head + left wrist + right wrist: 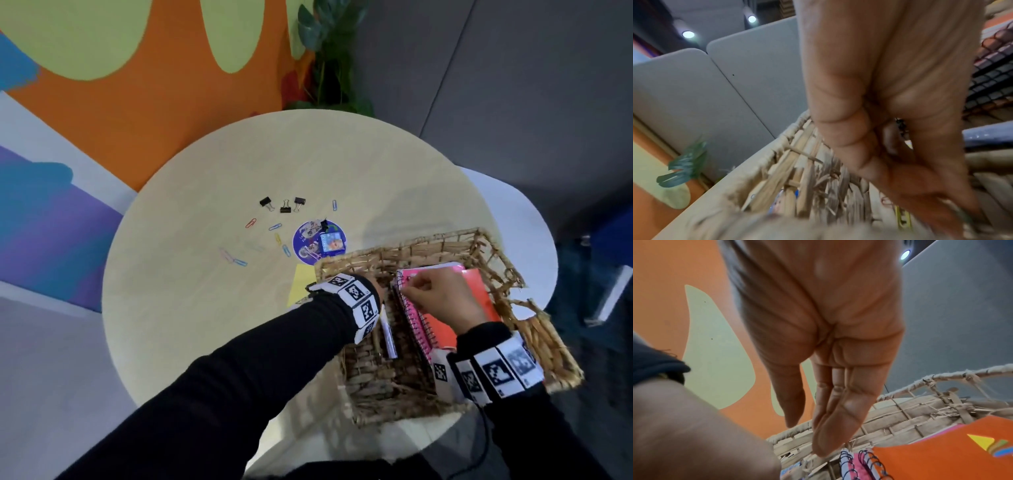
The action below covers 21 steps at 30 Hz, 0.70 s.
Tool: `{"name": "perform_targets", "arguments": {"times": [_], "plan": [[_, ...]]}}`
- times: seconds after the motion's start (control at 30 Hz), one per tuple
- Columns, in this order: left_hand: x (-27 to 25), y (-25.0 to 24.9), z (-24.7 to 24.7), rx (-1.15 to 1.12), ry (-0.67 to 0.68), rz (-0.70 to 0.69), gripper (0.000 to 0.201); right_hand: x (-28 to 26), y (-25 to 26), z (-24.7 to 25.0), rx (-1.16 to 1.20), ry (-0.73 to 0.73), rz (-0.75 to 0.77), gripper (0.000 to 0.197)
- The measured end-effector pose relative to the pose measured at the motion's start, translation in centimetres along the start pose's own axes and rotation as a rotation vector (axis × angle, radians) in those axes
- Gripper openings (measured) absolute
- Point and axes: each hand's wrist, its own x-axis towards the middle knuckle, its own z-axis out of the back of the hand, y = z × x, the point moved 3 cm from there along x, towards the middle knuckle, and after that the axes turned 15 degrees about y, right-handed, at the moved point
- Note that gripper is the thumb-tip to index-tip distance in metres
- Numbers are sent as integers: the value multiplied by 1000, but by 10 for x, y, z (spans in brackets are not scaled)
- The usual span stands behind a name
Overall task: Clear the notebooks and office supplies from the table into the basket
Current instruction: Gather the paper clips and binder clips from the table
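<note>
A woven basket stands on the right of the round table. A pink spiral notebook and an orange notebook lie inside it. My right hand is over them. In the right wrist view its straight fingers touch the spiral edge of the pink notebook, the thumb apart. My left hand reaches down inside the basket's left wall. Its fingertips pinch together on something small and greenish, seemingly a paper clip. A red clip lies beneath.
Black binder clips, several coloured paper clips, a round purple disc and a yellow note lie on the table left of the basket. A white pen-like item lies in the basket. A plant stands behind.
</note>
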Motion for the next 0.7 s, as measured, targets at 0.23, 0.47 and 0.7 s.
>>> {"name": "perform_targets", "arguments": {"times": [0.23,0.47,0.7], "plan": [[-48,38,16,-444,-266,-171,16,-14,25,8,210,10,121,17],[-94,199,-49,-931,-718,2,11,7,161,-25,445,128,346,19],[-66,284,-118,-1081,-723,221,8,108,235,-144,-22,215,270,17]]}}
